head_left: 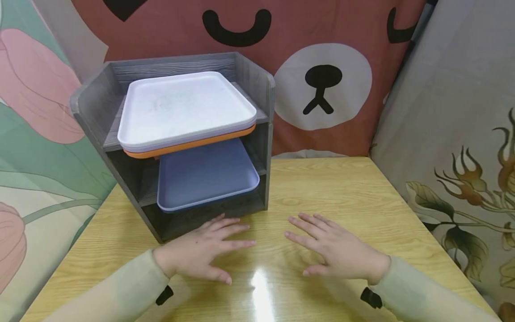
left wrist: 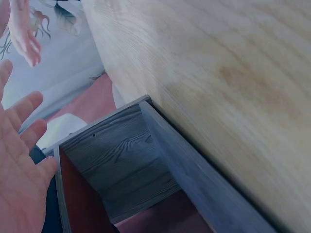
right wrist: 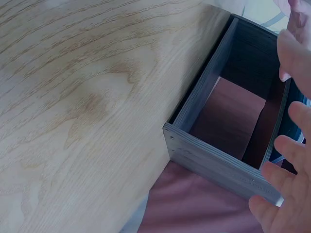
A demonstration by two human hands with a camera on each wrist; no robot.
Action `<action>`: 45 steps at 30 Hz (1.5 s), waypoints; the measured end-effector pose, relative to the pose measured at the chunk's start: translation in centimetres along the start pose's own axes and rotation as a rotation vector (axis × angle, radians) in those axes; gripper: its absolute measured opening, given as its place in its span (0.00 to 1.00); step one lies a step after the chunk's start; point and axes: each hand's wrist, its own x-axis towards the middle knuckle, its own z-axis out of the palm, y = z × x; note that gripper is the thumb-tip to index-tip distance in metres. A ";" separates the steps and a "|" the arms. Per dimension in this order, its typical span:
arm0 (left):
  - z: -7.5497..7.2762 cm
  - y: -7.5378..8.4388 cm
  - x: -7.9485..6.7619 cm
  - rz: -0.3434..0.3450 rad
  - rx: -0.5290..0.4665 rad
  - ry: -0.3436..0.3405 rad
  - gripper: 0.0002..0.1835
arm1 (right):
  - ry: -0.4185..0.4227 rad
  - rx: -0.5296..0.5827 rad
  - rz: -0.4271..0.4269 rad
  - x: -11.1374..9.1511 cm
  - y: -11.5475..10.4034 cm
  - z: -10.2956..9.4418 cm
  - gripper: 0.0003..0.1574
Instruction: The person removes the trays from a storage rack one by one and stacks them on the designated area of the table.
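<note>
Both hands are held above the wooden table (head_left: 322, 188), palms down with fingers spread, and neither holds anything. My left hand (head_left: 205, 248) is just in front of the lower edge of a grey wood-grain shelf unit (head_left: 251, 76). To the right of it is my right hand (head_left: 335, 248), its fingers pointing inward. A white tray (head_left: 189, 107) lies on top of a lavender tray (head_left: 201, 136) and an orange tray (head_left: 201, 142), all jutting out from the upper level. Below them a blue tray (head_left: 209, 174) sticks out of the middle level.
Behind the table hangs a cloth (head_left: 241, 58) with a bear face. A flower-patterned cloth (head_left: 442, 134) borders the right side, and another printed cloth (head_left: 44, 98) the left. The bottom compartment (right wrist: 228, 116) of the shelf shows in the right wrist view.
</note>
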 end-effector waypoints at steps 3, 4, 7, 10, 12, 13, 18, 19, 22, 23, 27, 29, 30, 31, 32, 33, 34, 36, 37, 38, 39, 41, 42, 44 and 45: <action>-0.1 0.1 -0.3 -0.024 -0.066 0.030 0.41 | 0.014 0.008 0.009 0.3 0.0 -0.1 0.51; -0.2 0.1 -0.4 -0.035 -0.097 0.045 0.40 | 0.018 0.013 0.013 0.4 0.0 -0.1 0.50; -0.4 0.1 -1.0 -0.092 -0.207 0.089 0.38 | 0.030 0.032 0.035 0.6 0.0 -0.1 0.47; -0.5 0.1 -1.7 -0.164 -0.306 0.138 0.37 | 0.044 0.070 0.068 0.9 0.1 -0.2 0.44; -0.6 0.0 -2.3 -0.207 -0.356 0.172 0.37 | 0.047 0.105 0.101 1.0 0.2 -0.2 0.42; -0.6 0.0 -2.6 -0.219 -0.373 0.194 0.36 | 0.047 0.127 0.118 1.0 0.2 -0.2 0.40; -1.0 -0.2 -4.0 -0.233 -0.447 0.317 0.35 | 0.020 0.210 0.204 1.1 0.6 -0.3 0.38; -1.1 -0.2 -4.4 -0.236 -0.463 0.341 0.34 | 0.013 0.221 0.218 1.1 0.7 -0.3 0.37; -1.5 -0.2 -5.4 -0.258 -0.506 0.409 0.32 | -0.006 0.246 0.246 1.0 0.8 -0.2 0.37; -1.6 -0.2 -5.9 -0.274 -0.520 0.434 0.32 | -0.009 0.255 0.252 1.0 0.8 -0.2 0.37; -2.0 -0.3 -7.6 -0.334 -0.547 0.560 0.30 | -0.012 0.265 0.269 0.9 0.9 -0.2 0.38; -2.1 -0.4 -8.4 -0.353 -0.561 0.648 0.29 | -0.008 0.270 0.271 1.0 1.0 -0.2 0.38; -2.1 -0.6 -8.8 -0.333 -0.588 0.713 0.27 | -0.006 0.274 0.272 1.0 1.0 -0.2 0.38; -2.2 -0.7 -9.2 -0.329 -0.617 0.766 0.25 | -0.006 0.279 0.274 1.0 1.1 -0.2 0.38; -2.2 -0.9 -9.6 -0.320 -0.646 0.825 0.24 | -0.010 0.286 0.280 1.0 1.1 -0.2 0.38; -2.3 -1.0 -10.0 -0.318 -0.695 0.885 0.23 | -0.012 0.296 0.287 1.1 1.2 -0.3 0.38; -2.2 -1.3 -10.3 -0.295 -0.763 0.952 0.21 | -0.014 0.306 0.294 1.1 1.2 -0.3 0.38; -2.3 -1.8 -10.9 -0.269 -0.882 1.074 0.19 | -0.019 0.325 0.311 1.2 1.3 -0.4 0.39; -2.4 -2.1 -11.3 -0.287 -0.930 1.120 0.19 | -0.022 0.334 0.323 1.3 1.4 -0.5 0.39; -2.4 -2.4 -11.6 -0.307 -0.958 1.166 0.18 | -0.025 0.348 0.334 1.3 1.4 -0.6 0.39; -2.4 -2.8 -11.8 -0.339 -0.978 1.207 0.17 | -0.025 0.360 0.344 1.4 1.5 -0.7 0.39; -2.7 -3.4 -12.4 -0.442 -0.974 1.238 0.14 | -0.027 0.380 0.364 1.5 1.6 -0.9 0.39; -2.7 -3.8 -12.7 -0.482 -0.974 1.244 0.12 | -0.027 0.390 0.370 1.6 1.6 -1.1 0.39; -3.0 -4.5 -13.0 -0.567 -0.955 1.230 0.11 | -0.026 0.407 0.386 1.9 1.8 -1.4 0.40; -3.1 -5.0 -13.1 -0.588 -0.957 1.221 0.12 | -0.024 0.411 0.388 2.0 1.9 -1.6 0.40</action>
